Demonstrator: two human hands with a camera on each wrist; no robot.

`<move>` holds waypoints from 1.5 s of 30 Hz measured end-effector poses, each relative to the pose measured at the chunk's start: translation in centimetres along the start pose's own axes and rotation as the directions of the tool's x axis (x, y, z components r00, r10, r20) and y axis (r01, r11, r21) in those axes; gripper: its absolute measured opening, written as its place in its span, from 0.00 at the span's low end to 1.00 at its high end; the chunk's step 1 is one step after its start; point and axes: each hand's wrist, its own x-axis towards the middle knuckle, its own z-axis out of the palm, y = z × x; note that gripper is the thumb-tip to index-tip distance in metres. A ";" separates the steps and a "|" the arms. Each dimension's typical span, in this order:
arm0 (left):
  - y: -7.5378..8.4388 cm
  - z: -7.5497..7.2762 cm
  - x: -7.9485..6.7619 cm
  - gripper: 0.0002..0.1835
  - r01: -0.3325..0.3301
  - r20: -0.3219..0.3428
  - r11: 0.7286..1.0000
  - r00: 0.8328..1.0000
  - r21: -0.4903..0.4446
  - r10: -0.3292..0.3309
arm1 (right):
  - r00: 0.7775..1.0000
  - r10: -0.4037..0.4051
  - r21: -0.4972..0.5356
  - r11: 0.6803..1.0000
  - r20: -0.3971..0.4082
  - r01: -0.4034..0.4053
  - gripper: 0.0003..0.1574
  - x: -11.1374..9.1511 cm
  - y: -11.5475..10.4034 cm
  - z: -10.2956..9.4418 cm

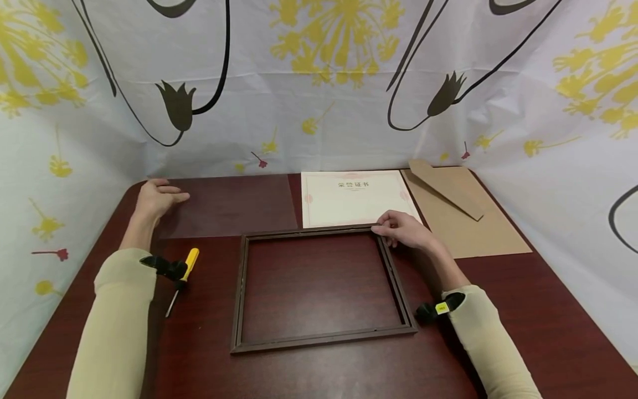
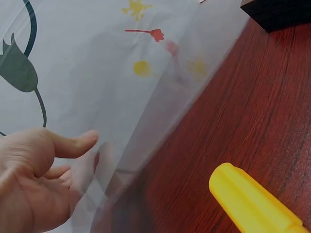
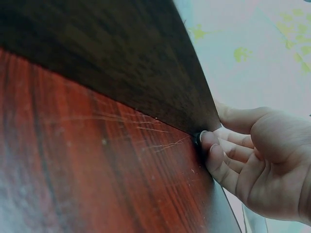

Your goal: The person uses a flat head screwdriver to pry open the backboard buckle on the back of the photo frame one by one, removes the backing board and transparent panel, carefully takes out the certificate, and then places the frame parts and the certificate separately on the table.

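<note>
A dark brown picture frame (image 1: 324, 337) lies flat on the table, with only bare tabletop inside it. My right hand (image 1: 402, 228) grips its far right corner; in the right wrist view the fingers (image 3: 216, 158) curl under the frame's side (image 3: 121, 63), the thumb on the other face. At the far left, my left hand (image 1: 155, 200) is at the outer end of a clear sheet (image 1: 239, 205). Its thumb (image 2: 77, 145) points out straight over the sheet and does not close on the fingers, which are partly hidden. Whether they touch the sheet is hard to tell.
A printed certificate (image 1: 354, 208) lies behind the frame. To its right is a brown backing board (image 1: 490, 233) with a stand flap (image 1: 443, 191) raised. A yellow-handled screwdriver (image 1: 191, 260) lies beside my left wrist. A patterned curtain (image 1: 279, 122) borders the table (image 1: 199, 354).
</note>
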 end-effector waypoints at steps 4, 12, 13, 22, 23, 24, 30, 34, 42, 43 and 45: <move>-0.2 -0.1 0.0 0.53 0.011 0.063 1.000 0.998 0.020 -0.012 | 1.000 -0.007 0.004 1.000 -0.002 0.007 0.21 0.0 0.0 0.0; -1.0 0.7 0.1 0.48 0.002 0.024 0.994 1.000 0.108 -0.005 | 1.000 0.001 0.013 1.000 -0.004 -0.001 0.18 -0.4 -1.1 0.2; -1.1 0.9 0.1 0.47 0.001 0.020 0.993 1.000 0.117 -0.003 | 1.000 0.001 0.013 1.000 -0.005 -0.001 0.17 -0.6 -1.6 0.1; -1.7 1.9 -0.2 0.45 0.059 0.019 0.991 0.998 0.117 -0.062 | 1.000 0.005 0.022 1.000 0.009 -0.005 0.15 -1.8 -4.5 -0.1; -1.7 2.0 -0.2 0.44 0.057 0.020 0.992 0.998 0.114 -0.060 | 1.000 0.006 0.024 1.000 0.009 -0.006 0.15 -1.8 -4.5 -0.1; -1.8 2.0 -0.2 0.44 0.052 0.021 0.993 0.998 0.108 -0.055 | 1.000 0.007 0.027 1.000 0.009 -0.007 0.15 -1.8 -4.5 -0.1; -1.9 2.7 -0.1 0.42 0.027 0.007 0.996 1.000 0.087 -0.028 | 1.000 0.004 0.031 1.000 0.007 -0.004 0.16 -1.7 -4.2 -0.1; -1.9 3.1 0.0 0.42 0.029 -0.002 0.995 1.000 0.093 -0.029 | 1.000 0.008 0.029 1.000 0.011 -0.008 0.16 -1.6 -4.0 -0.1; -2.1 3.6 0.3 0.41 0.030 -0.014 0.990 1.000 0.139 -0.028 | 1.000 0.004 0.031 1.000 0.010 -0.004 0.15 -1.7 -4.0 -0.1; -2.2 3.7 0.4 0.41 0.029 -0.013 0.990 1.000 0.139 -0.027 | 1.000 0.005 0.028 1.000 0.010 -0.005 0.15 -1.7 -4.0 -0.1; -2.2 3.7 0.4 0.41 0.028 -0.010 0.990 1.000 0.137 -0.027 | 1.000 0.007 0.023 1.000 0.009 -0.007 0.15 -1.7 -4.0 -0.1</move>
